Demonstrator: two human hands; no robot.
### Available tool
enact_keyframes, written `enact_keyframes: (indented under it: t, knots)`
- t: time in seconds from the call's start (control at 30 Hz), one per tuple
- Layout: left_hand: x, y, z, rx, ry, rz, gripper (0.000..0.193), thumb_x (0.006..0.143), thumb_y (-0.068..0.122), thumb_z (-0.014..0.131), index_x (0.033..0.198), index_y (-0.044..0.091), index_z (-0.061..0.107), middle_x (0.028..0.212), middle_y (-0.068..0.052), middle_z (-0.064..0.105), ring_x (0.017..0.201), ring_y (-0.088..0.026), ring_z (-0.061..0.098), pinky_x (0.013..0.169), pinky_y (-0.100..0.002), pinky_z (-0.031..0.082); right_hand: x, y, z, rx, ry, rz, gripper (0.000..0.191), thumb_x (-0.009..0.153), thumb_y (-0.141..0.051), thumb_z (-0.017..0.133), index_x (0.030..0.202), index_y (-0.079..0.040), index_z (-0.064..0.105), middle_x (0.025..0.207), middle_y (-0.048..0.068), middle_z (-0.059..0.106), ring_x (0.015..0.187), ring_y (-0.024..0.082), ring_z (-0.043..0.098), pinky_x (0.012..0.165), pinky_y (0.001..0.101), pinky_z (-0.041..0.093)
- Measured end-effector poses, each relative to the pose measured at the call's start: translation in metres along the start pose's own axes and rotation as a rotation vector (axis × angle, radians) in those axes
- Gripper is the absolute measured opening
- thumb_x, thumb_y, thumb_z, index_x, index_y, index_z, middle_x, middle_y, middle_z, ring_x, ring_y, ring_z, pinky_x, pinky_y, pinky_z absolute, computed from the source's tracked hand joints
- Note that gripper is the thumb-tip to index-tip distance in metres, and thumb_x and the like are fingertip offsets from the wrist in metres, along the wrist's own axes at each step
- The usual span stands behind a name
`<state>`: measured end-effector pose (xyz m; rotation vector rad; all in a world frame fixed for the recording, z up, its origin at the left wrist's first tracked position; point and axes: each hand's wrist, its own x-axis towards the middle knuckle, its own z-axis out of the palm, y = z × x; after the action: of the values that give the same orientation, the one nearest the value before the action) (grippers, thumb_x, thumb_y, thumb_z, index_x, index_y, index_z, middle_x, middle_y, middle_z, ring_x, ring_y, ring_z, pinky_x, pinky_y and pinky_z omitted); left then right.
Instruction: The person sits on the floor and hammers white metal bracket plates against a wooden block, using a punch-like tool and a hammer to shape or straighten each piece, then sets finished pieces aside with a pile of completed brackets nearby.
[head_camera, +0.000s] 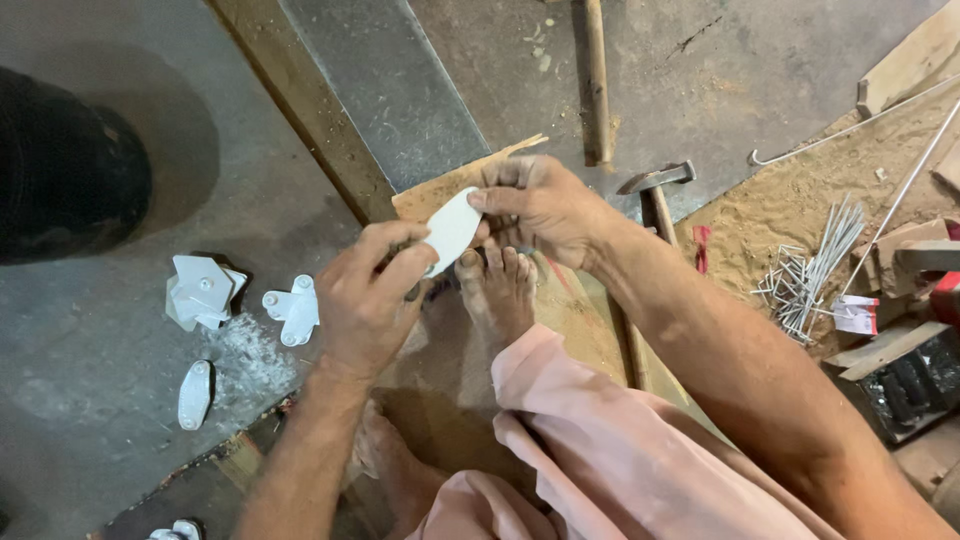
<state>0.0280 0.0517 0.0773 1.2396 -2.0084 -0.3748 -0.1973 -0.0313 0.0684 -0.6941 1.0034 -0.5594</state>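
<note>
Head view, looking straight down: both hands meet on one white oval plastic piece (451, 229), held above the person's bare foot (497, 290); the right hand (540, 208) pinches its upper end between thumb and forefinger, the other fingers curled under; the left hand (368, 298) grips its lower end, thumb laid along the face and fingers folded beneath, with something small and dark half hidden in the palm that cannot be made out. Both forearms reach in from the bottom of the frame, wrists bent inward toward each other; pink trouser cloth (600, 440) covers the knees below.

On the grey floor (90, 380) just left of the left hand lie more white plastic fittings: a stack of flat angular ones (203, 290), count unclear; one bracket with round lugs (293, 310); one oval piece (194, 394) nearer the bottom; part of another at the lower edge (175, 530). One hammer (655, 190) lies beside the right wrist, head up; one wooden stick (596, 80) lies above the hands. Further right, on sawdust, sits a loose heap of long nails (808, 270), too many to count; two thin metal rods (905, 190) slant across the upper right corner.
</note>
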Motion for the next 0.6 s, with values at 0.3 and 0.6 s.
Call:
enact_keyframes:
  t: [0.3, 0.6]
  knots:
    - [0.02, -0.052, 0.042, -0.09, -0.119, -0.377, 0.037, 0.086, 0.018, 0.084, 0.121, 0.012, 0.075, 0.121, -0.011, 0.069, 0.103, -0.032, 0.072, 0.089, -0.043, 0.056, 0.05, -0.009, 0.003, -0.917, 0.224, -0.358, 0.015, 0.09, -0.011, 0.072, 0.103, -0.003, 0.073, 0.082, 0.011, 0.076, 0.071, 0.017, 0.074, 0.069, 0.0328, 0.057]
    - [0.017, -0.044, 0.065, 0.036, -0.075, -0.505, 0.045, 0.077, 0.024, 0.088, 0.119, 0.015, 0.074, 0.118, -0.012, 0.066, 0.103, -0.034, 0.068, 0.086, -0.045, 0.054, 0.056, -0.007, -0.006, -1.365, 0.409, -0.47, 0.03, 0.084, -0.037, 0.082, 0.095, -0.01, 0.075, 0.103, 0.014, 0.064, 0.094, 0.037, 0.067, 0.079, 0.0495, 0.053]
